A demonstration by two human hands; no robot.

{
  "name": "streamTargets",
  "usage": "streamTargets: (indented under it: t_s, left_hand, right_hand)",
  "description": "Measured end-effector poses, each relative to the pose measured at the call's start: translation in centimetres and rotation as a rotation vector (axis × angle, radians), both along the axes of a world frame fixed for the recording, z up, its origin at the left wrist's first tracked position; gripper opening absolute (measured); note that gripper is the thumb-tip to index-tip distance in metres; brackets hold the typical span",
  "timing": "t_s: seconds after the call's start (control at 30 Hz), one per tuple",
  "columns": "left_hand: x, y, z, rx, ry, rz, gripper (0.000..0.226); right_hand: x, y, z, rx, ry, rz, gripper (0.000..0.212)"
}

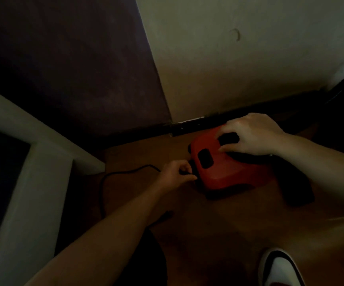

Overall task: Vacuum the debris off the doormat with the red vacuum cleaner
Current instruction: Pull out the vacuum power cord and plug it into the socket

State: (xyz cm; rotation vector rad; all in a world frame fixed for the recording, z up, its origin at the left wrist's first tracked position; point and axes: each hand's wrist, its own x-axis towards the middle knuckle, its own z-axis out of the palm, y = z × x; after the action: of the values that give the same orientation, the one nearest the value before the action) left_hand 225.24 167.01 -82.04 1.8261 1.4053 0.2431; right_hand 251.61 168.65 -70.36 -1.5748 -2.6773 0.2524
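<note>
Right of frame centre, red vacuum cleaner [226, 166] lay upper-left to lower-right; right hand [253, 134] gripped its handle, left hand [177, 172] pinched black cord [121, 174] at near end.

vacuum cleaner [224, 172] on floor [239, 223] against wall [228, 69] — cord [113, 174] trailing left, shoe [280, 269] nearer, right
</note>
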Motion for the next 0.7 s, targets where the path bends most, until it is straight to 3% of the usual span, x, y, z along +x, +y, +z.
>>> streamTargets:
  t_s: [0.13,0.47,0.57,0.7]
  left_hand:
    - [0.0,0.1,-0.2,-0.120,-0.099,0.041,0.016]
    - [-0.6,-0.6,-1.5,-0.328,-0.114,0.066,0.018]
    - [-1.0,-1.2,-2.5,-0.397,-0.027,0.073,0.008]
    - [-2.0,-1.1,-3.3,-0.424,0.033,0.175,0.016]
  right_hand:
    - [-0.2,-0.2,0.3,-0.031,-0.006,-0.016,0.043]
    - [-0.2,-0.1,0.1,-0.024,0.007,-0.094,0.049]
    - [-0.2,-0.1,-0.2,-0.017,0.007,-0.114,0.049]
    - [-0.2,0.0,-0.5,-0.007,0.019,-0.111,0.048]
